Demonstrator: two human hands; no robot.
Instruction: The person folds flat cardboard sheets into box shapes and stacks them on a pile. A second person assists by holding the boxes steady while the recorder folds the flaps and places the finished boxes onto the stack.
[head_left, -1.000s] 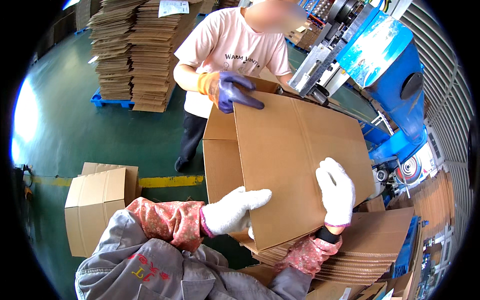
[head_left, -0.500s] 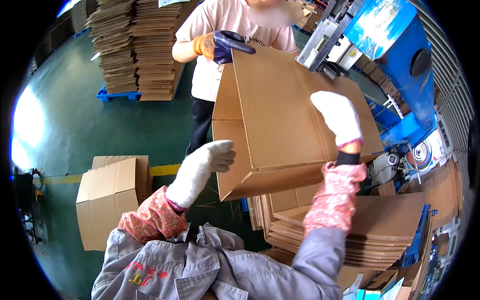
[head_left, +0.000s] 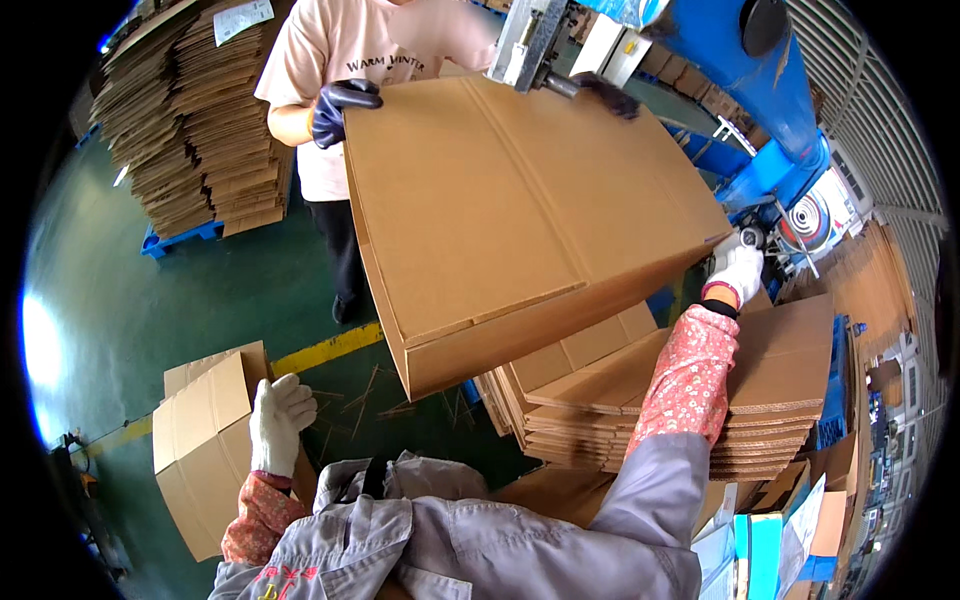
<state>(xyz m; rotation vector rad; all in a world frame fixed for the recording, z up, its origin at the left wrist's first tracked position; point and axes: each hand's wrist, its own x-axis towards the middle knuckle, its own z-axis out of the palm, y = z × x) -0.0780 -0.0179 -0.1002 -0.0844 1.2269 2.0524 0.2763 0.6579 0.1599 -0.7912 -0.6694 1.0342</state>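
Our empty, open left hand (head_left: 281,424) is swinging lower left above green floor (head_left: 190,300); our right hand (head_left: 738,270), grip unclear, is skirting the carton (head_left: 500,210).

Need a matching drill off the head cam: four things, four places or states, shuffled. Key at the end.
Things
1. left hand
2. right hand
3. big box
4. tall cardboard stack

Places or states
A. co-worker's dark glove at its far left corner
B. white sheet on top, blue pallet underneath
C. apart from the big box, fingers loosely curled
D. by the big box's right-hand corner

Pairs: 1-C, 2-D, 3-A, 4-B
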